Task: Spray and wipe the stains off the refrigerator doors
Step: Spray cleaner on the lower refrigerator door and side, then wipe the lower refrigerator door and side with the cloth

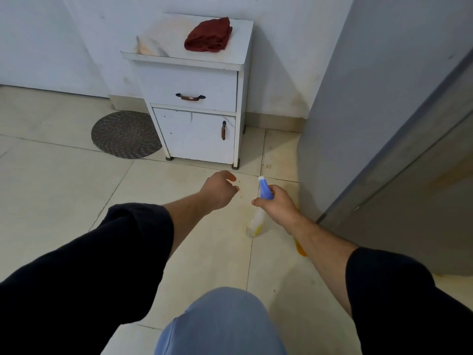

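Head view, starting at the left: a round, dark braided floor mat (126,134) lies on the pale tiled floor (51,188), its right edge tucked just behind the front leg of a small white table with a drawer and a cupboard door (161,85). That table stands against the white wall in the upper middle of the frame. On its top, towards the right, sits a crumpled dark red cloth (208,35), and the top's left side is marked with brownish stains.

Below it, in the centre of the frame, the person's left hand (220,190) reaches forward over the floor from a black sleeve (102,252). Its fingers are loosely curled and it holds nothing. Just to its right, apart from it, the right hand (277,206) grips the neck of a clear plastic spray bottle with a blue trigger head (261,208). The bottle is tilted, nozzle pointing up and away, with yellowish liquid in its base. Whether the base touches the floor I cannot tell.

A knee in light blue trousers (222,321) fills the bottom centre.

The tall grey refrigerator (371,98) takes up the right of the frame. An orange-brown smear (445,175) shows on its door, and something orange (299,245) lies on the floor at its foot.
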